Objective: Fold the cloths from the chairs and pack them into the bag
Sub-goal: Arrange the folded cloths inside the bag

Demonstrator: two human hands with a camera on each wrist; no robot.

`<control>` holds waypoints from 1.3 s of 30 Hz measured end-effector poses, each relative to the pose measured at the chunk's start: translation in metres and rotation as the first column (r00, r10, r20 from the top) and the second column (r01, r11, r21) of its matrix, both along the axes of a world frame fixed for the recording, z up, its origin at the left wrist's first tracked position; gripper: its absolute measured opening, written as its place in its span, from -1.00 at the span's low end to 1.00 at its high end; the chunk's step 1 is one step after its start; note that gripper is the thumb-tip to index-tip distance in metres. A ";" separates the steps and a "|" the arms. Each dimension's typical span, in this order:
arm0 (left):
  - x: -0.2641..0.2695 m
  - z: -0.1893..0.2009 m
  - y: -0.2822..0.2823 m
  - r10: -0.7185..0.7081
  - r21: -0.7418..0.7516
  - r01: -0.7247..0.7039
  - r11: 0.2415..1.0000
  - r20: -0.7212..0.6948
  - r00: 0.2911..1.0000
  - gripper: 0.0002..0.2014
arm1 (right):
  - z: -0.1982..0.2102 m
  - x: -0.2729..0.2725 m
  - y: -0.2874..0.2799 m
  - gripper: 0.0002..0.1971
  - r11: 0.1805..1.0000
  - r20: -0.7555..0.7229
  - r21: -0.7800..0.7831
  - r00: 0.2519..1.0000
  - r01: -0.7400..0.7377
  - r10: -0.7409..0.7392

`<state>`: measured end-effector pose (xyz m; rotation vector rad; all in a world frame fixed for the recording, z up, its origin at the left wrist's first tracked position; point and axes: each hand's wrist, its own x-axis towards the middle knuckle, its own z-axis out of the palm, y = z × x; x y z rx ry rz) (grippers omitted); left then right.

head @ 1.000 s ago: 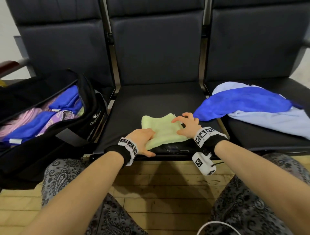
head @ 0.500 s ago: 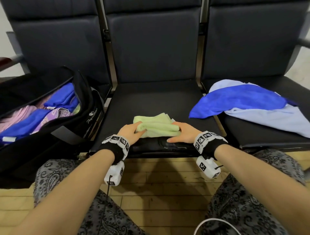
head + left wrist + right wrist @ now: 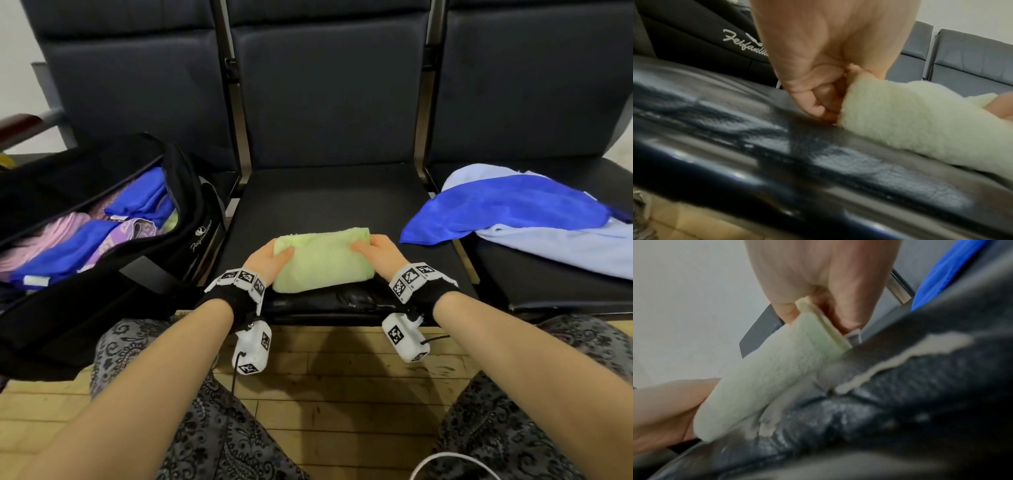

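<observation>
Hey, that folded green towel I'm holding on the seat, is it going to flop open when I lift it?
Probably floppy: the green towel is soft terry, so the unsupported middle may sag. The left hand and right hand grip opposite ends, which should keep the layers together. It looks light, and the fuzzy pile seems unlikely to slip.

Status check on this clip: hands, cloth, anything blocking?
Left hand and right hand grip the green cloth by its ends. Cloth folded, on middle seat. Open bag left; path unobstructed.

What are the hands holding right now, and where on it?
The folded green cloth: left hand grips its left end, right hand its right end.
</observation>
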<state>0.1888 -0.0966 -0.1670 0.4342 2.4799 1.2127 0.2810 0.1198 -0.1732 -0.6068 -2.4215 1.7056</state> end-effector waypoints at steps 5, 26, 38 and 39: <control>-0.003 -0.005 0.015 0.083 -0.298 -0.106 0.949 -0.087 0.993 -0.52 | 0.002 -0.013 -0.004 -0.68 0.992 0.200 0.111 0.977 0.055 -0.077; 0.002 -0.006 0.029 0.056 -0.431 -0.074 0.899 -0.055 0.997 -0.55 | 0.016 -0.028 -0.029 -0.71 0.773 0.160 0.540 0.942 -0.333 0.294; 0.010 -0.009 0.026 0.220 -0.392 -0.215 0.895 -0.033 0.975 -0.47 | -0.005 -0.033 -0.036 -0.41 0.730 0.491 0.494 0.844 -0.473 0.215; 0.010 -0.008 0.027 0.230 -0.398 -0.227 0.889 -0.042 0.972 -0.47 | -0.005 -0.033 -0.037 -0.40 0.727 0.493 0.496 0.843 -0.474 0.213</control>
